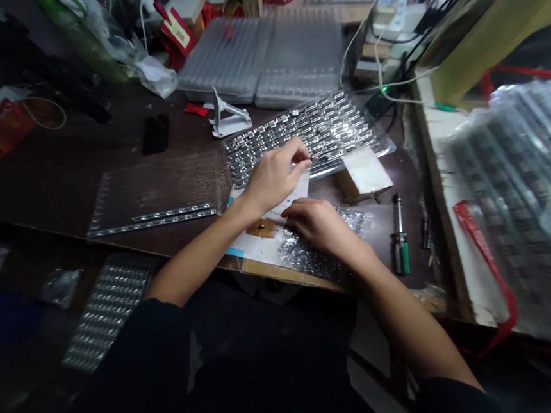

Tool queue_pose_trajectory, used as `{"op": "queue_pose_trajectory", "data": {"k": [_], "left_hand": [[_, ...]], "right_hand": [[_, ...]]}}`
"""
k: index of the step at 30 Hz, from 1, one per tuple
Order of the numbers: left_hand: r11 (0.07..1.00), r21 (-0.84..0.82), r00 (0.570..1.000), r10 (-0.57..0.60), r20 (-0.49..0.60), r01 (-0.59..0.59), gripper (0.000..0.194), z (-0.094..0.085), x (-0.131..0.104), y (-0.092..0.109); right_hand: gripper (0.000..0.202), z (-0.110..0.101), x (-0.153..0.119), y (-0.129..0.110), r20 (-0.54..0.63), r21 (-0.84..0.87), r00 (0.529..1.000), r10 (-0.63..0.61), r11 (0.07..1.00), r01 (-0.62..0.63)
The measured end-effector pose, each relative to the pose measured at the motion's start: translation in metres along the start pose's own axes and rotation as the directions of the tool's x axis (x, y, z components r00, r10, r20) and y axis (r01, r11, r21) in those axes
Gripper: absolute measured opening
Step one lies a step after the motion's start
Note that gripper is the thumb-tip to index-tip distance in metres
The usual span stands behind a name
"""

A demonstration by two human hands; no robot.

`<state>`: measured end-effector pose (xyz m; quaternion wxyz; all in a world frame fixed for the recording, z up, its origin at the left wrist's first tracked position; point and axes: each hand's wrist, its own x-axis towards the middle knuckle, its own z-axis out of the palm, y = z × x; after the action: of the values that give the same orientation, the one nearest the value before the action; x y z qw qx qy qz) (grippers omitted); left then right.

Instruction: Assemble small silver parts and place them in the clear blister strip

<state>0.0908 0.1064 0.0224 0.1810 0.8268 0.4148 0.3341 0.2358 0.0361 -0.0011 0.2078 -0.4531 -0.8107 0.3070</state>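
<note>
My left hand (275, 177) is over the near edge of a clear tray (386, 145) filled with rows of small shiny metal parts (292, 128). Its thumb and forefinger are pinched together, and whatever sits between them is too small to make out. Closer to me, my right hand (319, 223) rests at a heap of tiny shiny metal pieces (303, 252), fingers curled together and their tips partly hidden. Between the wrists, a small orange-brown block (261, 228) lies on a white sheet (252, 246).
To the left lies a clear ribbed tray (158, 184) with two rows of metal parts. A green-handled screwdriver (401, 240) and a white-topped block (367, 171) are on the right. Behind stand a white stand (229, 117), a phone (155, 134) and stacked clear trays (263, 60).
</note>
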Motion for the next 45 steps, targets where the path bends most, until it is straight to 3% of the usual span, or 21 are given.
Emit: {"op": "queue_pose_trajectory", "data": {"k": [5, 8, 11, 16, 23, 29, 32, 35, 38, 41, 45], "left_hand": [[0.98, -0.088, 0.982, -0.181, -0.055, 0.176, 0.011, -0.032, -0.075, -0.01], [0.955, -0.098, 0.959, -0.283, -0.03, 0.279, 0.01, -0.037, -0.116, -0.023], [0.952, -0.096, 0.956, -0.292, 0.015, 0.292, 0.011, -0.034, -0.137, -0.031], [0.984, -0.06, 0.986, -0.168, 0.016, 0.169, 0.012, -0.029, -0.141, -0.036], [0.999, -0.001, 0.998, -0.048, -0.043, 0.048, 0.013, -0.022, -0.144, -0.039], [0.997, 0.017, 0.997, -0.072, 0.016, 0.072, 0.016, -0.02, -0.149, -0.039], [0.997, 0.001, 0.994, -0.082, -0.069, 0.082, 0.012, -0.022, -0.149, -0.037], [0.985, 0.017, 0.971, -0.167, -0.174, 0.172, 0.011, -0.026, -0.151, -0.036], [0.963, 0.095, 0.963, -0.241, -0.117, 0.253, 0.011, -0.03, -0.157, -0.036], [0.96, 0.134, 0.969, -0.241, -0.056, 0.247, 0.015, -0.031, -0.163, -0.037], [0.955, 0.091, 0.956, -0.274, -0.104, 0.284, 0.014, -0.031, -0.161, -0.036]], "right_hand": [[0.034, 0.003, 0.0, -0.006, -0.043, 0.045, 0.999, -0.004, 0.999, 0.005], [0.041, 0.006, -0.001, -0.01, -0.043, 0.06, 0.999, -0.01, 0.998, 0.012], [0.043, 0.009, 0.0, -0.013, -0.08, 0.082, 0.996, -0.025, 0.996, 0.032], [0.031, 0.015, 0.002, -0.011, -0.157, 0.121, 0.987, -0.033, 0.991, 0.053], [0.029, 0.028, 0.005, -0.005, -0.15, 0.051, 0.98, -0.129, 0.989, 0.138], [0.022, 0.04, 0.006, -0.011, -0.102, -0.054, 0.985, -0.136, 0.99, 0.131], [0.02, 0.043, 0.008, -0.012, -0.119, -0.091, 0.984, -0.136, 0.988, 0.126], [0.015, 0.045, 0.01, -0.013, -0.092, -0.016, 0.982, -0.163, 0.987, 0.163], [0.013, 0.046, 0.01, -0.016, -0.003, 0.001, 0.972, -0.233, 0.972, 0.233], [0.018, 0.048, 0.008, -0.02, 0.075, -0.158, 0.956, -0.283, 0.943, 0.292], [0.025, 0.048, 0.008, -0.021, 0.12, -0.153, 0.95, -0.288, 0.94, 0.304]]}}
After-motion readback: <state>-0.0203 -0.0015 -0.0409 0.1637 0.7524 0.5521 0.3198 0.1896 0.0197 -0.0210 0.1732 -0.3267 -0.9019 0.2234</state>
